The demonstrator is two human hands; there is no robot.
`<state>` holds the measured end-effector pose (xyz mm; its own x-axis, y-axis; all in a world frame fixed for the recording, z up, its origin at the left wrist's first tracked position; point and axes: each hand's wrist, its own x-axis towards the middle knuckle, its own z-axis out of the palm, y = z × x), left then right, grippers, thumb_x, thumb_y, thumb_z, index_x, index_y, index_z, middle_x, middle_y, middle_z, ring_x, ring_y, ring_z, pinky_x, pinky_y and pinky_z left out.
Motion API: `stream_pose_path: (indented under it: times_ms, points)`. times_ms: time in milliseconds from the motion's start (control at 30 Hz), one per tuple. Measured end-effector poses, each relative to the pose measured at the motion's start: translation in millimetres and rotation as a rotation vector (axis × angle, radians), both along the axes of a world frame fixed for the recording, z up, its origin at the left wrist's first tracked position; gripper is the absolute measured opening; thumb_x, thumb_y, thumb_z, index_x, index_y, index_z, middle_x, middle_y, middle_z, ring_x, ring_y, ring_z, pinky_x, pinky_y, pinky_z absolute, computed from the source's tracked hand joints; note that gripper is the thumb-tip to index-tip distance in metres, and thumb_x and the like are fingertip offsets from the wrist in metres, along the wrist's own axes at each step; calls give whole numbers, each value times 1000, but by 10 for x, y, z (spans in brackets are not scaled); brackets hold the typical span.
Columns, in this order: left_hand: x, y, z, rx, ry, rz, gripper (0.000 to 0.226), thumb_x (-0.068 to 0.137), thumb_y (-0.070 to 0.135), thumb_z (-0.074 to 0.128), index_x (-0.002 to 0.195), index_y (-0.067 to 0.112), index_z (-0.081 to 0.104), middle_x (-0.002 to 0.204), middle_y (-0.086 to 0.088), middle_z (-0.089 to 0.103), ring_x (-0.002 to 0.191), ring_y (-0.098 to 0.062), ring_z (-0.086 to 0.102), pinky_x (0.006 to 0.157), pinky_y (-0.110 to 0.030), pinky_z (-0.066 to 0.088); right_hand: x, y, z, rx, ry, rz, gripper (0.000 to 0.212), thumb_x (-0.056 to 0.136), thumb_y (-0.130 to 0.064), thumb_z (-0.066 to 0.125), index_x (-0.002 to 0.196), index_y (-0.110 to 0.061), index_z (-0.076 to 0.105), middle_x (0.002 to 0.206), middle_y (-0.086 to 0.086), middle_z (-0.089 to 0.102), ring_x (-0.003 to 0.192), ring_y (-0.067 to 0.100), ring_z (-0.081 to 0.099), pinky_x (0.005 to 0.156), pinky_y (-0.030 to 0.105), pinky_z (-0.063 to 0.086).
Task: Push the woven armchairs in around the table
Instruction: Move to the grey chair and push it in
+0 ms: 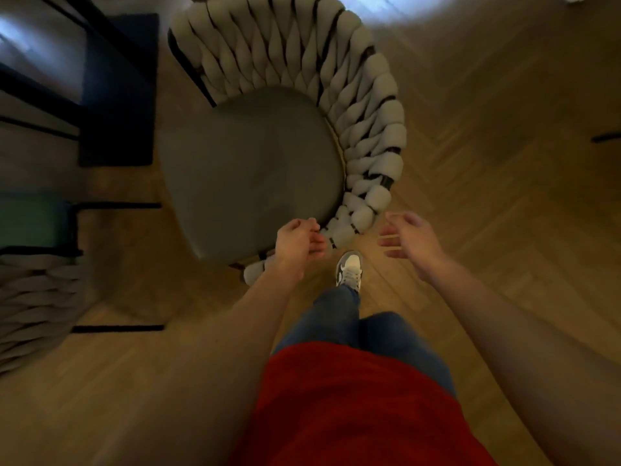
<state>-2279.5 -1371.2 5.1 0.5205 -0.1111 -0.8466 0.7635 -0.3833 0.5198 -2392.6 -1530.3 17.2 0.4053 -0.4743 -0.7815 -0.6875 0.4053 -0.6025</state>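
Note:
A woven armchair [369, 136] with a thick cream braided back and a grey round seat cushion stands in front of me, its open side facing left toward the table [40, 105]. My left hand [297, 242] hovers at the near end of the braided rim, fingers curled, holding nothing. My right hand [408, 235] is open in the air to the right of the rim, apart from it. A second woven armchair [33, 297] shows at the left edge, partly cut off.
Herringbone wood floor [487, 163] lies all around, with room to my right. A dark rug [117, 89] lies under the glass table with black frame bars at the left. My shoe [349, 269] stands just below the chair rim.

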Motion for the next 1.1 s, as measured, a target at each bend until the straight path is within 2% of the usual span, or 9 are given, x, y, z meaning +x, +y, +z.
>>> stream_pose_path:
  times_ms: [133, 233, 367, 467, 567, 700, 833, 967, 1100]
  points:
    - [52, -357, 63, 27, 18, 117, 20, 101, 21, 51, 88, 8, 59, 64, -6, 59, 56, -19, 58, 55, -32, 50, 375, -568, -5, -20, 23, 99, 20, 99, -36, 51, 109, -19, 54, 103, 10, 65, 83, 20, 63, 74, 38, 54]
    - [101, -587, 70, 17, 42, 250, 20, 101, 19, 49, 87, 7, 57, 65, -9, 56, 55, -19, 55, 46, -26, 45, 688, -920, -83, -17, 71, 211, 39, 98, -40, 51, 127, -15, 47, 100, 10, 63, 83, 21, 62, 65, 32, 52]
    - [172, -882, 46, 51, 36, 415, 17, 100, 18, 51, 90, 8, 59, 68, -9, 57, 59, -20, 57, 49, -28, 48, 989, -1364, -249, 37, 158, 439, 54, 97, -45, 52, 141, -16, 38, 106, 5, 59, 98, 26, 62, 82, 45, 56]
    - [210, -1146, 77, 75, 14, 567, 16, 100, 17, 51, 90, 8, 59, 70, -10, 57, 61, -22, 57, 54, -31, 49, 1237, -1747, -258, 44, 158, 587, 57, 96, -45, 53, 143, -17, 36, 124, 8, 56, 98, 24, 62, 80, 43, 56]
    - [204, -1452, 117, 78, 19, 749, 17, 100, 18, 49, 89, 10, 57, 65, -7, 54, 58, -20, 55, 58, -33, 48, 1538, -2146, -217, 31, 151, 738, 60, 95, -47, 53, 145, -18, 35, 129, 8, 55, 98, 23, 63, 77, 42, 57]
    - [166, -1796, 160, 18, 39, 993, 20, 102, 19, 47, 87, 8, 52, 59, -4, 45, 48, -15, 45, 45, -26, 39, 1972, -2514, -180, -16, 135, 853, 62, 94, -47, 55, 145, -16, 35, 125, 10, 57, 100, 25, 64, 77, 42, 58]
    - [56, -1931, 158, -10, 98, 1145, 31, 102, 21, 47, 71, 13, 47, 45, 3, 43, 36, -11, 40, 38, -22, 33, 2417, -2579, -185, -19, 151, 941, 64, 95, -43, 55, 148, -19, 30, 127, 6, 52, 107, 27, 61, 79, 42, 57]
    - [-105, -2003, 86, 171, 149, 1250, 31, 98, 30, 54, 81, 6, 61, 60, -8, 63, 53, -20, 62, 49, -30, 51, 2851, -2388, -280, -13, 200, 961, 54, 96, -37, 52, 143, -14, 37, 131, 9, 55, 109, 29, 61, 72, 39, 53]
    - [-200, -2073, -8, 339, 234, 1399, 43, 96, 37, 55, 83, -2, 68, 63, -15, 66, 51, -24, 62, 49, -30, 52, 3141, -2257, -338, 136, 341, 827, 49, 95, -32, 57, 139, -14, 43, 129, 12, 56, 110, 31, 58, 82, 49, 52]
